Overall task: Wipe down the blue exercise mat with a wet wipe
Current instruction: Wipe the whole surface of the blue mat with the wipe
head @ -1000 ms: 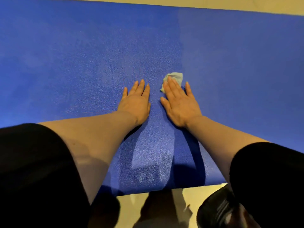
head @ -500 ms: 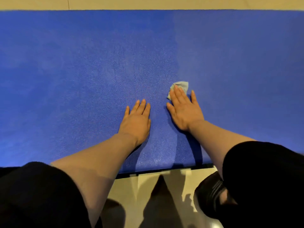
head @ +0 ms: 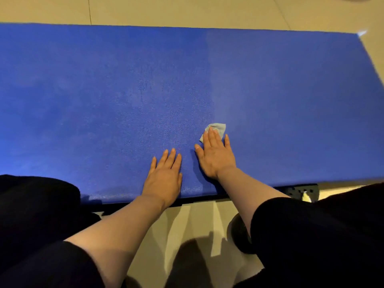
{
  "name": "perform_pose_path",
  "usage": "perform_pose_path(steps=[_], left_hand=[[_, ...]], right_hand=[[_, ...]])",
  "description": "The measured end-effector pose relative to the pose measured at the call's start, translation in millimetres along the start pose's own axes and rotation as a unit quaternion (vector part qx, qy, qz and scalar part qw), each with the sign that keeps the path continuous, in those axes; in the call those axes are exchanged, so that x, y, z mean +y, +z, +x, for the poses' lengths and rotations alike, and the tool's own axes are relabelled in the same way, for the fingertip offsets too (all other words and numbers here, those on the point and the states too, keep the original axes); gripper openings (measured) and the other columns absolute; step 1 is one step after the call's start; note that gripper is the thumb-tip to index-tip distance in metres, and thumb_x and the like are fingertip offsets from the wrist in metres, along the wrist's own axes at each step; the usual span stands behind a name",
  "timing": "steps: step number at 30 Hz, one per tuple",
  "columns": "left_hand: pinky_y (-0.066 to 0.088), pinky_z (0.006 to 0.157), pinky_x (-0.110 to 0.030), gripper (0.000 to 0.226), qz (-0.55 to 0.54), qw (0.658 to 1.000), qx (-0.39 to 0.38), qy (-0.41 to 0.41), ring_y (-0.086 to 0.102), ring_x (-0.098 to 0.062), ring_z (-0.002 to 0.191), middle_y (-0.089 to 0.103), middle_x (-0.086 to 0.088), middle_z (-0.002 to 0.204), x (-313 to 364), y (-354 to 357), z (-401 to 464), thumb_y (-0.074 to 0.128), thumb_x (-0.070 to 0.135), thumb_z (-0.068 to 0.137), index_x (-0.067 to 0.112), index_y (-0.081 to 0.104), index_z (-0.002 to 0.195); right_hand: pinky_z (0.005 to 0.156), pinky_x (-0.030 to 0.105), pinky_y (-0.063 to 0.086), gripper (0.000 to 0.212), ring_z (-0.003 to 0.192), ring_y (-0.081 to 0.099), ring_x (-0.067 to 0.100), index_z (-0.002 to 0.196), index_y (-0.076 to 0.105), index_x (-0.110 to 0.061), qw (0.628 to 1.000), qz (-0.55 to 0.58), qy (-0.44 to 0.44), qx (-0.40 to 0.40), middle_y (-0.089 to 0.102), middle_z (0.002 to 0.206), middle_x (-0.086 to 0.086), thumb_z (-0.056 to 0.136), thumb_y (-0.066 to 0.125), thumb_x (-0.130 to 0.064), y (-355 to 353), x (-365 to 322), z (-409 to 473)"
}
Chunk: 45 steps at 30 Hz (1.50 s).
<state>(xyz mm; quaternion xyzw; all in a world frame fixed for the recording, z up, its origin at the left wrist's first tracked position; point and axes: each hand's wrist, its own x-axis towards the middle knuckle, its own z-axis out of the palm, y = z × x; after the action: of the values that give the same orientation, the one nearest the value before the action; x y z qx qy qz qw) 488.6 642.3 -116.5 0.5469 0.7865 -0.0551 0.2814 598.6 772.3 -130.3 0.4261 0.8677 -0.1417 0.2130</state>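
The blue exercise mat (head: 104,90) lies flat on the floor and fills most of the view. A crumpled pale wet wipe (head: 218,128) sits on the mat right of centre, near the front edge. My right hand (head: 214,156) lies flat with straight fingers pressing on the wipe; most of the wipe is hidden under the fingers. My left hand (head: 164,175) rests flat on the mat beside it, palm down at the front edge, holding nothing. The mat's left part looks darker and damp; the right part looks paler.
Beige floor tiles (head: 187,9) run beyond the mat's far edge and in front of it. My dark-clothed knees (head: 37,204) frame the bottom corners. A black strip with holes (head: 299,191) shows under the mat's front right edge.
Both hands have slid back towards the mat's front edge, the right one dragging the wipe with it. The view has pulled back, showing the mat's far edge and right corner.
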Motion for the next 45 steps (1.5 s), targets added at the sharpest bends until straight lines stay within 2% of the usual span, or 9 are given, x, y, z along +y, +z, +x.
perform_pose_path(steps=[5,9,12,16,20,25,33,41,45], left_hand=[[-0.004,0.119,-0.042,0.055,-0.010,1.000,-0.007,-0.001,-0.008,-0.020,0.150,-0.007,-0.002,0.163,11.2,4.9,-11.8,0.025,0.027,0.106,0.016,0.004,0.155],[-0.003,0.119,-0.044,0.057,-0.009,1.000,-0.015,-0.002,-0.008,-0.022,0.150,-0.008,-0.004,0.163,13.9,5.4,-20.8,0.026,0.027,0.106,0.015,0.002,0.155],[-0.003,0.119,-0.043,0.057,-0.002,1.000,-0.030,-0.001,-0.008,-0.022,0.150,-0.008,-0.004,0.163,14.8,5.4,-28.0,0.026,0.028,0.106,0.015,0.001,0.155],[-0.003,0.120,-0.044,0.060,0.005,0.999,-0.050,0.000,-0.009,-0.022,0.149,-0.009,-0.004,0.163,18.8,5.3,-39.0,0.029,0.028,0.105,0.015,-0.001,0.155],[-0.002,0.119,-0.045,0.063,0.005,0.998,-0.055,-0.003,-0.009,-0.024,0.149,-0.009,-0.006,0.163,30.1,3.7,-48.9,0.033,0.030,0.104,0.014,0.000,0.155],[-0.002,0.119,-0.047,0.069,0.015,0.998,-0.053,-0.015,-0.010,-0.028,0.149,-0.011,-0.009,0.162,41.3,7.8,-59.5,0.038,0.030,0.103,0.012,-0.002,0.155],[-0.001,0.119,-0.046,0.071,0.015,0.999,-0.040,-0.015,-0.011,-0.028,0.149,-0.011,-0.010,0.162,50.8,14.1,-68.5,0.040,0.028,0.102,0.012,-0.003,0.155],[-0.002,0.120,-0.044,0.065,-0.034,0.998,-0.057,-0.008,-0.008,-0.024,0.150,-0.006,-0.008,0.163,50.7,10.8,-72.6,0.039,0.027,0.102,0.017,0.004,0.155],[-0.003,0.120,-0.043,0.065,-0.012,0.999,-0.040,-0.003,-0.005,-0.022,0.150,-0.005,-0.007,0.163,48.2,12.6,-73.2,0.041,0.025,0.102,0.018,0.005,0.156]], right_hand=[[0.118,0.042,-0.014,0.062,0.148,-0.015,0.012,0.154,-0.006,-0.014,0.995,-0.023,-0.101,-0.008,-0.013,0.162,0.001,0.104,0.012,-0.046,9.0,-17.0,-24.0],[0.118,0.044,-0.013,0.060,0.147,-0.016,0.011,0.154,-0.009,-0.015,0.997,-0.054,-0.047,-0.027,-0.015,0.162,-0.001,0.104,0.010,-0.044,1.9,20.3,-34.5],[0.119,0.043,-0.012,0.063,0.148,-0.016,0.015,0.153,-0.010,-0.012,0.999,-0.025,0.010,-0.037,-0.015,0.162,0.003,0.103,0.009,-0.046,7.4,11.4,-55.1],[0.119,0.042,-0.013,0.062,0.147,-0.018,0.017,0.153,-0.011,-0.013,0.999,-0.010,-0.041,-0.034,-0.017,0.161,0.004,0.103,0.007,-0.046,18.0,-19.8,-83.9],[0.119,0.043,-0.014,0.059,0.147,-0.017,0.011,0.153,-0.011,-0.018,0.995,-0.050,-0.079,-0.043,-0.018,0.161,-0.001,0.104,0.008,-0.044,13.5,7.6,-98.0],[0.116,0.046,-0.015,0.060,0.148,-0.017,0.015,0.154,-0.011,-0.016,0.998,-0.052,0.028,-0.038,-0.017,0.161,0.000,0.104,0.007,-0.044,13.1,45.1,-114.1],[0.118,0.047,-0.011,0.066,0.149,-0.011,0.024,0.155,-0.002,-0.011,0.997,-0.009,0.079,0.013,-0.012,0.162,0.010,0.103,0.013,-0.049,20.8,21.0,-130.3],[0.120,0.036,-0.011,0.066,0.148,-0.018,0.023,0.154,-0.004,-0.010,0.997,0.025,-0.073,-0.029,-0.015,0.161,0.010,0.104,0.015,-0.048,28.5,-12.4,-138.2],[0.121,0.036,-0.008,0.063,0.148,-0.014,0.016,0.154,-0.004,-0.013,0.992,-0.043,-0.109,-0.038,-0.013,0.162,0.003,0.104,0.015,-0.046,24.5,15.0,-137.6]])
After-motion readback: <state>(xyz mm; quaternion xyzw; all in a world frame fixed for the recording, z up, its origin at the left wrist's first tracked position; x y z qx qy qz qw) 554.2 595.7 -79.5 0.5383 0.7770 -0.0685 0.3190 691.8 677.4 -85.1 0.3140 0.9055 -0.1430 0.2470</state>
